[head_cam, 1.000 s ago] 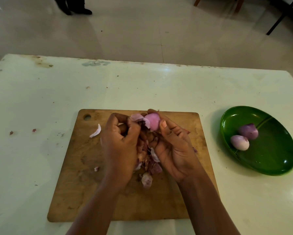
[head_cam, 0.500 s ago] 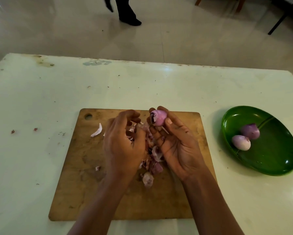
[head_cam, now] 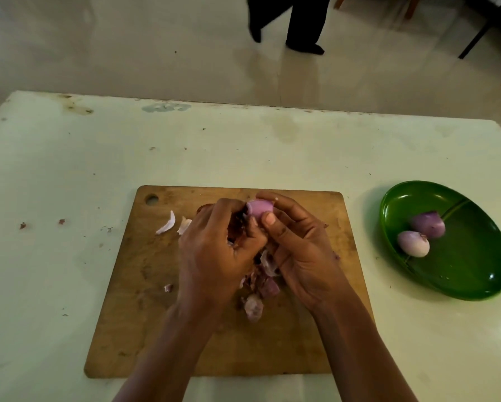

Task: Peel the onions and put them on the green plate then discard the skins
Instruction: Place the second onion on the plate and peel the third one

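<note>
Two peeled onions (head_cam: 420, 235) lie touching each other in the plate (head_cam: 475, 288) at right of frame. A third onion (head_cam: 259, 210) is held above the far edge of the board (head_cam: 156, 314), centre frame.

Right hand (head_cam: 298, 250): fingers and thumb curl round the onion, thumbnail up against its near face. Left hand (head_cam: 214, 250): fingers curl tightly at the onion's left flank, pinching a dark skin flap (head_cam: 237, 227). How much of the flap is still attached cannot be told. Loose skins (head_cam: 260, 282) are heaped on the board below both wrists. Two pale slivers (head_cam: 166, 223) lie toward the board's upper left.

Step in hand, as judged: stripping the last outer layer from the third onion.
- Right hand should hold the bulb firmly but without crushing it, and turn it as the flap comes off.
- Left hand should pull along the bulb toward the root end so that the layer comes off whole, not in shreds.
- Work should stay over the board so that the skins fall on the heap, which eases discarding.
- Check the root end for leftover dark skin before moving the onion to the plate.

Changes against the earlier frames:
- Half a second ago the left hand was apart from the onion. It has now closed against it.
- The onion has turned and shows a smoother pale face.
- The plate's contents are unchanged.
- A passer-by's legs (head_cam: 292, 21) have moved right along the top of frame.
</note>
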Demonstrator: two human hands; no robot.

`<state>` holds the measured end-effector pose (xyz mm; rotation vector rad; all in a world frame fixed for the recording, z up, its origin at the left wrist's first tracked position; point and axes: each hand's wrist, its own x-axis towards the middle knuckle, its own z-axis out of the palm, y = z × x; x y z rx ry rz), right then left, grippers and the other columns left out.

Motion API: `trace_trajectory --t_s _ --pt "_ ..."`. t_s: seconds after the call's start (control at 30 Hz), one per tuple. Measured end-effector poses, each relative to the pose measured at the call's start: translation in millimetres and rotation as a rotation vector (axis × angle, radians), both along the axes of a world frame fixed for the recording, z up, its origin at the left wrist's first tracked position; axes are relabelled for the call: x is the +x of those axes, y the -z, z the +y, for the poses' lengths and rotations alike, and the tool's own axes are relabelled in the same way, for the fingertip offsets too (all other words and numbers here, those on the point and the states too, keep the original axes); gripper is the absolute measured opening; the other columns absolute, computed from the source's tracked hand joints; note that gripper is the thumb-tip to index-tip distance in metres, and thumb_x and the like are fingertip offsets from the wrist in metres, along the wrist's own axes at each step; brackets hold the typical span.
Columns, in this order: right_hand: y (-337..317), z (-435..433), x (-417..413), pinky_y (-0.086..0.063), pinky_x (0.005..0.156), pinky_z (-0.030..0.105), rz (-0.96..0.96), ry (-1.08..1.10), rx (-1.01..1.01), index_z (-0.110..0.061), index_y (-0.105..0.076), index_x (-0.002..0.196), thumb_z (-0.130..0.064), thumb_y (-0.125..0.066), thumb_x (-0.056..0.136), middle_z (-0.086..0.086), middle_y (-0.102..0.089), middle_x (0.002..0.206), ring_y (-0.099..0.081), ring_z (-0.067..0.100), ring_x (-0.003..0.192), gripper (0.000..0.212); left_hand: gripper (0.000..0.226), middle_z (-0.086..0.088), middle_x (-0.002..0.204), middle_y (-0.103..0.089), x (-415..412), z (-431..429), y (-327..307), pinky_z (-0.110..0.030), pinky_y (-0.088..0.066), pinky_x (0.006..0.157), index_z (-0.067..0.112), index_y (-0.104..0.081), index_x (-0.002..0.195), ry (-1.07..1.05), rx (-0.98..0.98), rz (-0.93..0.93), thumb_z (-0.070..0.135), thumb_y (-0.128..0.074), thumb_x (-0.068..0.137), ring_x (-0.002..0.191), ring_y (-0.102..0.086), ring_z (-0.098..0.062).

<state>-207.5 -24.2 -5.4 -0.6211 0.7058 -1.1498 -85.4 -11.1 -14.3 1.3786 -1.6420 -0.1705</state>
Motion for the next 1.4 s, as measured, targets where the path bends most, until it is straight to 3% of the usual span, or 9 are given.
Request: trace_trajectory --t_s 0.23,0.4,0.5,0.6,0.73,0.9,1.0,1.13,1.4 --pt "0.1 0.7 2.3 -0.057 0.076 0.026 0.014 0.007 0.01 -0.009 -0.072 0.1 -0.01 -0.069 0.069 0.013 -0.072 0.104 -0.07 0.024 0.098 0.031 0.03 0.001 0.075 -0.068 4.0 -2.2 -1.4 -0.03 -0.056 0.053 0.007 -0.065 0.093 -0.083 0.09 0.075 0.031 -0.049 0.087 0.064 -0.064 -0.013" --pt "0.8 -1.3 1.9 -0.057 0.085 0.033 -0.139 0.031 0.114 0.003 -0.063 0.109 -0.006 -0.059 0.077 0.018 -0.07 0.106 -0.069 0.026 0.098 0.034 0.01 0.015 0.072 -0.062 -2.6 -1.1 -4.6 -0.003 -0.044 0.06 0.009 -0.068 0.088 -0.149 0.127 0.259 0.016 -0.061 0.089 0.062 -0.06 0.004" --pt "3.0 -2.5 -1.4 -0.059 0.078 0.034 -0.258 0.051 0.148 0.007 -0.065 0.107 -0.015 -0.07 0.071 0.022 -0.069 0.106 -0.069 0.028 0.096 0.043 0.015 0.016 0.067 -0.063 -3.2 -3.9 -7.2 -0.006 -0.044 0.057 0.015 -0.066 0.082 -0.176 0.166 0.437 0.003 -0.059 0.089 0.066 -0.061 0.004" --pt "8.2 -3.1 -4.5 -0.058 0.076 0.038 -0.366 0.046 0.165 0.006 -0.065 0.109 -0.015 -0.085 0.062 0.026 -0.066 0.114 -0.068 0.033 0.1 0.055 0.017 0.009 0.065 -0.066 0.2 -5.5 -6.6 -0.015 -0.049 0.051 0.021 -0.066 0.078 -0.157 0.192 0.552 0.014 -0.054 0.088 0.062 -0.062 -0.006" --pt "12.3 -4.6 -6.7 -0.057 0.082 0.042 -0.349 0.034 0.142 0.003 -0.065 0.113 -0.017 -0.087 0.061 0.025 -0.063 0.12 -0.066 0.034 0.105 0.06 0.028 0.018 0.062 -0.064 -2.3 -3.3 -4.8 -0.012 -0.043 0.051 0.018 -0.072 0.08 -0.11 0.138 0.466 0.032 -0.05 0.089 0.058 -0.061 -0.003" --pt "12.5 -3.9 -7.1 -0.051 0.096 0.042 -0.347 0.028 0.134 0.005 -0.067 0.111 -0.013 -0.082 0.064 0.023 -0.066 0.114 -0.065 0.032 0.106 0.052 0.019 0.017 0.084 -0.068 1.0 -7.1 -0.3 -0.04 -0.057 0.066 0.029 -0.07 0.091 -0.143 0.146 0.338 0.041 -0.057 0.083 0.082 -0.067 -0.01" --pt "7.4 -3.0 -5.5 -0.052 0.094 0.039 -0.226 0.041 0.127 0.004 -0.068 0.104 -0.014 -0.073 0.067 0.017 -0.071 0.1 -0.069 0.026 0.097 0.042 0.028 0.012 0.086 -0.07 0.4 -5.0 -3.6 -0.029 -0.057 0.068 0.026 -0.069 0.095 -0.098 0.177 0.395 0.047 -0.056 0.081 0.08 -0.067 -0.006" --pt "4.4 -1.2 -4.7 -0.051 0.096 0.039 -0.112 0.012 0.098 -0.004 -0.069 0.109 -0.008 -0.069 0.068 0.015 -0.07 0.109 -0.066 0.027 0.106 0.041 0.032 0.013 0.091 -0.07 -3.0 -2.2 -10.0 -0.011 -0.051 0.066 0.016 -0.068 0.102 0.028 0.176 0.466 0.041 -0.061 0.082 0.083 -0.067 0.0" --pt "5.4 -2.3 -7.4 -0.057 0.082 0.03 -0.075 0.029 0.077 -0.004 -0.065 0.111 -0.005 -0.073 0.058 0.012 -0.072 0.106 -0.068 0.024 0.103 0.053 0.034 0.005 0.099 -0.071 -0.4 -2.7 -7.2 -0.021 -0.056 0.075 0.011 -0.068 0.108 0.132 0.123 0.376 0.03 -0.065 0.081 0.088 -0.068 -0.002"
